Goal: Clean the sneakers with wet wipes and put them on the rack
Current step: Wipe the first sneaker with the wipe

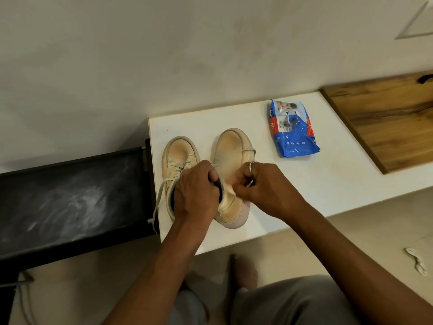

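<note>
Now left hand (195, 188) grips sneaker (230, 148).

The left hand (195, 187) hides part of the right sneaker (232, 156); the black rack (70, 195) runs off the left edge

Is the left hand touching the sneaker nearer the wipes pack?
Touching. The head view shows the left hand gripping the sneaker nearer the wipes pack, its fingers curled over the rim of the shoe's dark opening.

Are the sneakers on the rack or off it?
Off. Left sneaker and right sneaker both are on the white table, right of the black rack.
</note>
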`<control>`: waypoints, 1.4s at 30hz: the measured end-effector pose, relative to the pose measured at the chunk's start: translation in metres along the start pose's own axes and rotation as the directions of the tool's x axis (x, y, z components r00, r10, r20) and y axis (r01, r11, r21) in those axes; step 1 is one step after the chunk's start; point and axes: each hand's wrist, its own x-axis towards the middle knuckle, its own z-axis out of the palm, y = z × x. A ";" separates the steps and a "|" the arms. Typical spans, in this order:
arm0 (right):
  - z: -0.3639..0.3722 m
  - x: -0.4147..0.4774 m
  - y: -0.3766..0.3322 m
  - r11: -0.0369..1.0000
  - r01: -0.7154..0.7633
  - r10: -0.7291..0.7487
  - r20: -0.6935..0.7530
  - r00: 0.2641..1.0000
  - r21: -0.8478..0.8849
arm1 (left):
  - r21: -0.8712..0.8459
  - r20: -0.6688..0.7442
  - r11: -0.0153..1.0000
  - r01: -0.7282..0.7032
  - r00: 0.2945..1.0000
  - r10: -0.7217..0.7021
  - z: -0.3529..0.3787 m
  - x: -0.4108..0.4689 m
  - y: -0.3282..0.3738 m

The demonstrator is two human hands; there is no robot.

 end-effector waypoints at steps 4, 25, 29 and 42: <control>0.005 0.006 0.002 0.997 0.063 -0.065 -0.067 0.996 -0.037 | 0.000 0.000 1.000 0.009 1.000 -0.009 -0.001 -0.001 -0.001; 0.013 0.024 0.003 0.979 0.131 -0.153 -0.139 0.978 -0.154 | -0.009 -0.008 1.000 0.014 1.000 -0.014 0.000 0.000 -0.002; 0.016 0.030 0.008 0.953 0.195 -0.242 -0.196 0.950 -0.233 | 0.012 -0.005 1.000 0.013 1.000 -0.013 0.000 0.000 -0.002; 0.004 0.033 0.006 0.905 0.295 -0.339 -0.100 0.935 -0.307 | 0.017 -0.012 1.000 0.006 1.000 -0.006 0.002 0.001 -0.004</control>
